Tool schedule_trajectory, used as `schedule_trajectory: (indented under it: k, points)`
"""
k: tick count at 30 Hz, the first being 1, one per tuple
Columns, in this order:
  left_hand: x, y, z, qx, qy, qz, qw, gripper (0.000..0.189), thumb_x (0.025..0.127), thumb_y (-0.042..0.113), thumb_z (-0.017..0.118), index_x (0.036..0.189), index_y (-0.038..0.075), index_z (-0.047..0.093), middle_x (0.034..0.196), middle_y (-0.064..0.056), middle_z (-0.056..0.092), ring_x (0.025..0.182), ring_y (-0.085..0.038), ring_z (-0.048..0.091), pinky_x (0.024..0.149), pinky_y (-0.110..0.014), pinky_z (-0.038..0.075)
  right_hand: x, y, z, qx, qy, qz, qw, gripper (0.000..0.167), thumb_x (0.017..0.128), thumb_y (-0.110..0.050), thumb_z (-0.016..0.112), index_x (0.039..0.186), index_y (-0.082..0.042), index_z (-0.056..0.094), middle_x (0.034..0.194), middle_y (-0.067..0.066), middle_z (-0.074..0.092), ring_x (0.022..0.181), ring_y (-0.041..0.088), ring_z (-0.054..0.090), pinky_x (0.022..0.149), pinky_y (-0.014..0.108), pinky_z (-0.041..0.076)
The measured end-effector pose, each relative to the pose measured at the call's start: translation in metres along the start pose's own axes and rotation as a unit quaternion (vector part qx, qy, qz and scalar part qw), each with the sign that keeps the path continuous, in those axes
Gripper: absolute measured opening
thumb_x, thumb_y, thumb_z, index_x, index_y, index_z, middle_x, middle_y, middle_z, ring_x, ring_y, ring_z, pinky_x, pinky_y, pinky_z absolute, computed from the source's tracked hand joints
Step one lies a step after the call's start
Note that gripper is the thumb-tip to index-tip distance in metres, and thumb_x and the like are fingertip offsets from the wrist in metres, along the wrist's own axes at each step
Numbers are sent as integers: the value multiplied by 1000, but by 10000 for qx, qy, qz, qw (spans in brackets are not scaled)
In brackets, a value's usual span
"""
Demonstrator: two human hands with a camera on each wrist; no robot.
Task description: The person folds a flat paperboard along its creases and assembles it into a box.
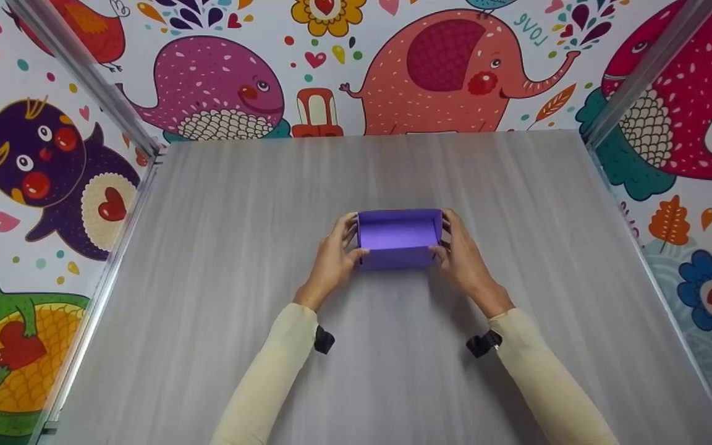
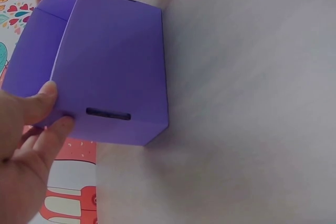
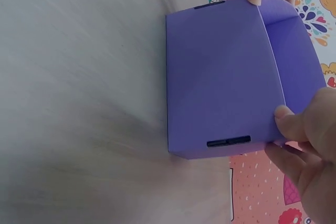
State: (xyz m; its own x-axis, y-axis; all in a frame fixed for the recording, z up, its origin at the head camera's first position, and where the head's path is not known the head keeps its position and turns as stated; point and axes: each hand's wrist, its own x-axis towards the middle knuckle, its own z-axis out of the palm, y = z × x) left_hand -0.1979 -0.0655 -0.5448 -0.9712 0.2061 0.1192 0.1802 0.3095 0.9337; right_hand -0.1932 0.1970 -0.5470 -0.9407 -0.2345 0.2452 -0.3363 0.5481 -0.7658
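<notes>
A purple open-topped box (image 1: 398,258) sits at the middle of the table, its hollow side facing up and its inside bare. At its left end the left hand (image 1: 332,253) grips the wall, thumb at the front rim and fingers along the side. The right hand (image 1: 464,256) holds the opposite end in the same way. In the left wrist view, the box's front panel (image 2: 113,61) shows a dark slot near its lower corner. A matching slot appears on the panel (image 3: 220,77) in the right wrist view, close to the right thumb.
The grey wood-grain table (image 1: 207,247) extends around the box. Metal posts (image 1: 646,74) rise at the back corners. Printed cartoon animal panels (image 1: 442,74) stand behind and along both sides. Small black cameras (image 1: 324,340) are strapped at the cream sleeves.
</notes>
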Motion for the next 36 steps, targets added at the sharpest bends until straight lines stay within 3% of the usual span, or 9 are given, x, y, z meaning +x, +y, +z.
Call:
schedule_trajectory:
  k: [7,13,16,23,30,36]
  points:
    - [1,-1,-1,42,-124,15,9999,69,89,-7,67,149,5,35,155,-21,43,145,-33,42,117,-34,38,0,1,-3,68,-134,177,9997,72,96,3,60,156,-6,20,157,22,33,144,44,40,108,52,48]
    - [1,-6,-5,102,-65,354,9993,51,103,15,56,149,3,39,152,-22,47,143,-31,46,115,-35,41,0,0,-3,-67,-255,195,9995,77,98,0,57,160,-9,13,161,19,29,144,42,40,108,47,48]
    - [2,-7,-5,-96,89,357,9993,49,103,20,56,147,2,44,150,-23,50,140,-33,48,112,-35,44,1,-1,-2,-97,-240,121,9996,77,99,0,57,161,-13,13,161,18,32,144,39,42,108,45,48]
    - [3,-4,-7,-368,187,178,9990,48,97,11,64,141,-1,48,145,-24,54,138,-36,51,112,-37,45,1,-1,0,-133,-138,-59,9998,68,97,4,57,154,-10,23,152,25,44,139,40,47,107,45,49]
    - [3,-1,-4,-124,93,195,9997,43,94,1,64,135,0,49,145,-24,53,137,-36,52,113,-34,44,1,-3,-2,59,-157,124,9998,65,97,7,56,151,-5,23,153,28,38,143,44,40,109,47,47]
    - [2,-6,-2,-245,-53,117,9996,46,91,-6,65,134,3,50,150,-24,48,140,-38,48,114,-43,43,-1,-3,1,-165,-12,18,9999,56,97,7,55,147,0,28,150,29,42,143,42,41,108,47,47]
